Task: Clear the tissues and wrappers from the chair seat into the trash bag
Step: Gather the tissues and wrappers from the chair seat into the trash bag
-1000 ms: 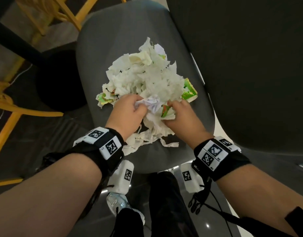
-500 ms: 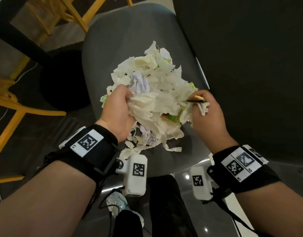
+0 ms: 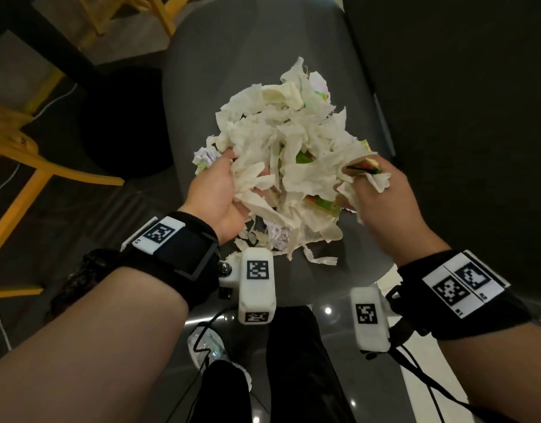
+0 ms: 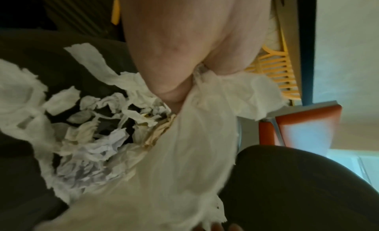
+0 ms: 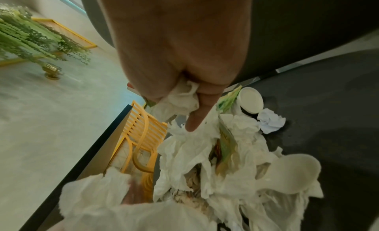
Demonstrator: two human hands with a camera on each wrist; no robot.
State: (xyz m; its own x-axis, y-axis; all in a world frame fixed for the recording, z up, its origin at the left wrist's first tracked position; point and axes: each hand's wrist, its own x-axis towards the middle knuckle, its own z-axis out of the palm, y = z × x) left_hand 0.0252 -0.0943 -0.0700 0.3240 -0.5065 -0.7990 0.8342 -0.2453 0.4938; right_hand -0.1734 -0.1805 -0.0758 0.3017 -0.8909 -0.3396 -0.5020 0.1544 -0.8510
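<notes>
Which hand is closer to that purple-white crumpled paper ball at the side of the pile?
Left. The left hand touches the paper ball; the right hand grips tissue across the pile.

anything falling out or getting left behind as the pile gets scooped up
Yes. Both the left hand and the right hand grip the tissue pile, but torn tissue scraps and a crumpled paper ball lie loose on the chair seat beneath it, near the front edge.
</notes>
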